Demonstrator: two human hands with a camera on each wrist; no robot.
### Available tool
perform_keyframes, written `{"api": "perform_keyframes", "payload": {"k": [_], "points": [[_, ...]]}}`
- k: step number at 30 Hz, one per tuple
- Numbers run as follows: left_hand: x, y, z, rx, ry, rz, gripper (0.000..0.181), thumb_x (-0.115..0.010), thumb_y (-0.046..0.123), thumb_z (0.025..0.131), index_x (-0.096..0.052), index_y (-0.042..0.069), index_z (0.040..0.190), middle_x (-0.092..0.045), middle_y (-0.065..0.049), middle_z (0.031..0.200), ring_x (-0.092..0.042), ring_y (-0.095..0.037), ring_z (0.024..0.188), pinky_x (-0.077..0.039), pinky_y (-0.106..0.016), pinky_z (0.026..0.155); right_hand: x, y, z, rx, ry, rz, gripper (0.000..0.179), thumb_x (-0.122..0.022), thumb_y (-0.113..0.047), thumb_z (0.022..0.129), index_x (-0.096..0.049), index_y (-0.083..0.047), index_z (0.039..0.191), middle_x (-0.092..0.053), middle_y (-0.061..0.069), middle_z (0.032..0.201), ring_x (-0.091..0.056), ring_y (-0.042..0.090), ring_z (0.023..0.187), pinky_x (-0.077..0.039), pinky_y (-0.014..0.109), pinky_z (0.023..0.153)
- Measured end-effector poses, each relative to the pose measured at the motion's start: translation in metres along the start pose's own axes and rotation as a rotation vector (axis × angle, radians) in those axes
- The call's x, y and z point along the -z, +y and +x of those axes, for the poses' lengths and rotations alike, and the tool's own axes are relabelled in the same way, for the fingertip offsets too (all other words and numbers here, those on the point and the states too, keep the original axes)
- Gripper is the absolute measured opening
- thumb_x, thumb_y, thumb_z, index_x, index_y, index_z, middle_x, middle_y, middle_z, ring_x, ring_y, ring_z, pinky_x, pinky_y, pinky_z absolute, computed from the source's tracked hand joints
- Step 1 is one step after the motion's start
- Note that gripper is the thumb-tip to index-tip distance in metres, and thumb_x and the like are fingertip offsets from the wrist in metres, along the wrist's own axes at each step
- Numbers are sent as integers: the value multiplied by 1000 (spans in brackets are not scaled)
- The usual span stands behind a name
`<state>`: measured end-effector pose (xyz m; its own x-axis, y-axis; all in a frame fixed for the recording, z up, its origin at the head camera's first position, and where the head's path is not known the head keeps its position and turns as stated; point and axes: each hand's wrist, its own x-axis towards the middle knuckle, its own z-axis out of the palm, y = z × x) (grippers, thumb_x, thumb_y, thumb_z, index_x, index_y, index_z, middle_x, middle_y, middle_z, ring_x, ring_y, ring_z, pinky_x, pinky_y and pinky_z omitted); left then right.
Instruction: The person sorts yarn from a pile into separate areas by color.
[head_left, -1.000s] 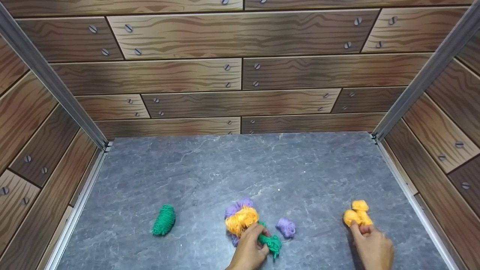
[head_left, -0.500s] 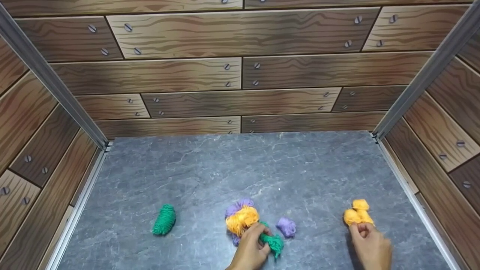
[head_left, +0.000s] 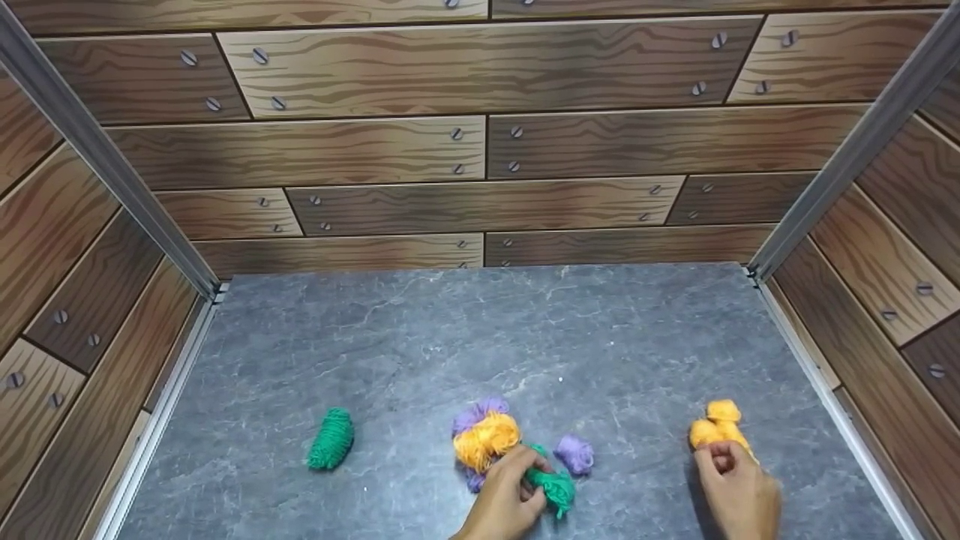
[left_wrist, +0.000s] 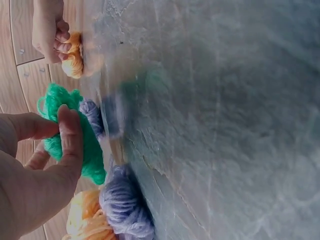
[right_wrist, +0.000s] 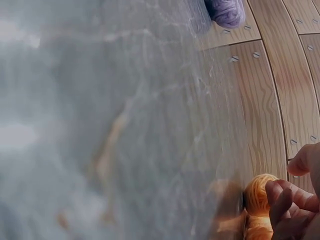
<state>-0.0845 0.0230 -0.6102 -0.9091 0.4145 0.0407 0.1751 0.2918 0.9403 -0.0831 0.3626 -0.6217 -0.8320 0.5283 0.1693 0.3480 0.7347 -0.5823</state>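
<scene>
A green yarn bundle [head_left: 556,489] is pinched between the thumb and fingers of my left hand [head_left: 504,495], seen closely in the left wrist view. Just left of it lies an orange yarn bundle [head_left: 486,441] on purple yarn [head_left: 480,409], partly hidden by that hand. My right hand [head_left: 741,491] is beside a cluster of orange yarn balls [head_left: 716,431], its fingers loosely curled at the near side. In the right wrist view its thumb [right_wrist: 302,162] is apart from the fingers, with no yarn visible between them.
A small purple yarn ball [head_left: 575,454] lies just right of the green bundle. Another green yarn bundle [head_left: 331,439] lies alone at the left. Wood-patterned walls [head_left: 480,150] with metal edge posts [head_left: 847,150] enclose the grey marbled tabletop [head_left: 420,337].
My left hand has shifted slightly right with the green yarn bundle, toward the small purple ball. My right hand's fingers have drawn back slightly from the orange yarn balls.
</scene>
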Motion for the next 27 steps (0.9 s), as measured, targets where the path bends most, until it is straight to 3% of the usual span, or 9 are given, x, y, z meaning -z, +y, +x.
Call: {"api": "perform_keyframes", "payload": {"k": [9,16,21,27], "points": [[2,2,1,-135,51,-45,28,-66,-5,88,-67,17,106,-62,6,101,-55,-5,72,-55,-23,62,1,-7,-2,21,3,41,11,-71,-30,89,-72,-19,86,-68,-6,74,-54,5,61,-43,30,61],[8,7,-2,-268,160,-35,32,-68,-7,86,-66,17,108,-65,1,107,-56,-8,74,-55,-26,60,-6,-17,-6,60,-7,104,7,-76,-24,88,-72,-17,87,-68,-5,76,-53,3,60,-38,16,58],[14,10,-4,-287,211,-49,34,-68,-8,86,-66,17,109,-66,-3,114,-58,-12,80,-55,-25,61,-9,-25,-11,70,-40,90,6,-75,-21,88,-72,-16,88,-67,-4,76,-51,5,60,-40,20,57],[20,16,-1,-259,256,-75,35,-67,-8,86,-66,19,109,-64,-2,119,-60,-8,92,-55,-24,62,-12,-36,-10,112,-43,96,6,-76,-19,89,-72,-14,89,-63,-3,74,-50,7,59,-39,23,56]]}}
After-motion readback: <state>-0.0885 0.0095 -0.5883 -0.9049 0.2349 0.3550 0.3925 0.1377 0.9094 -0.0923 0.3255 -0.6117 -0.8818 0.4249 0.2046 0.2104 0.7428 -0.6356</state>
